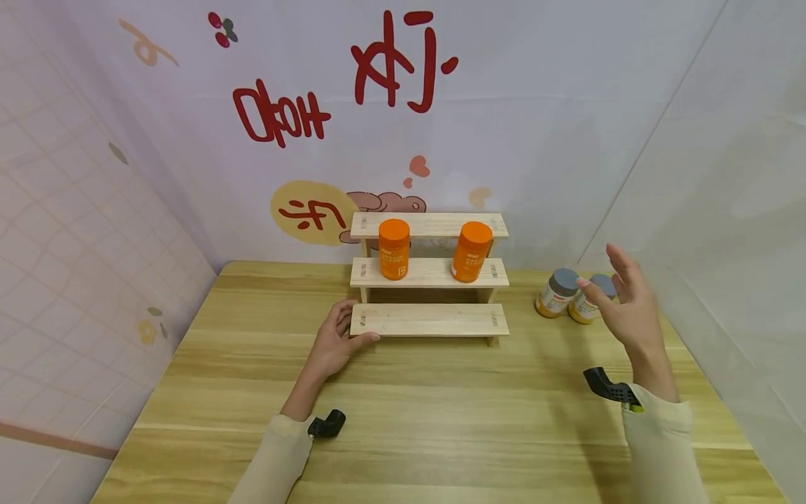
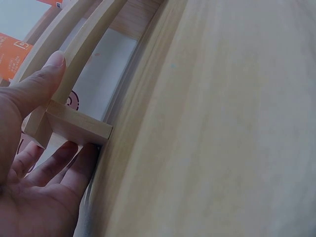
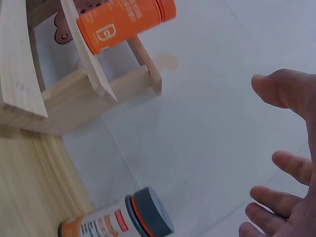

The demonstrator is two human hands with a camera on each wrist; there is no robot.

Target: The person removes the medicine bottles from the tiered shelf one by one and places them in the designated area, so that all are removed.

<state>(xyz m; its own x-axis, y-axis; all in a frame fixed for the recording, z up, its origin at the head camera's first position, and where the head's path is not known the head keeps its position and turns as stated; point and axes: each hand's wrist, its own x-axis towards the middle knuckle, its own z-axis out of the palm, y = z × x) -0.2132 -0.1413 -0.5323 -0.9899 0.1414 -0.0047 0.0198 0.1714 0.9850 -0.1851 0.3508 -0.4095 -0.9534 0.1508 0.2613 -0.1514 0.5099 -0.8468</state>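
A three-tier wooden display shelf (image 1: 429,320) stands on the table near the back wall. Two orange bottles, a left one (image 1: 394,250) and a right one (image 1: 472,252), sit upright on its middle tier. My left hand (image 1: 336,341) grips the left end of the lowest tier, thumb along the front edge and fingers round the end. Over to the right, my right hand (image 1: 632,311) is raised with spread fingers and holds nothing. Near it stand two grey-lidded bottles, one (image 1: 557,294) on the left and another (image 1: 585,308) partly covered by the right thumb in the head view.
The wood-grain table (image 1: 441,420) meets a printed cloth backdrop (image 1: 535,105) right behind the shelf. Cloth walls also rise at the left (image 1: 82,231) and right (image 1: 724,231) sides. Both wrists carry a small black camera mount.
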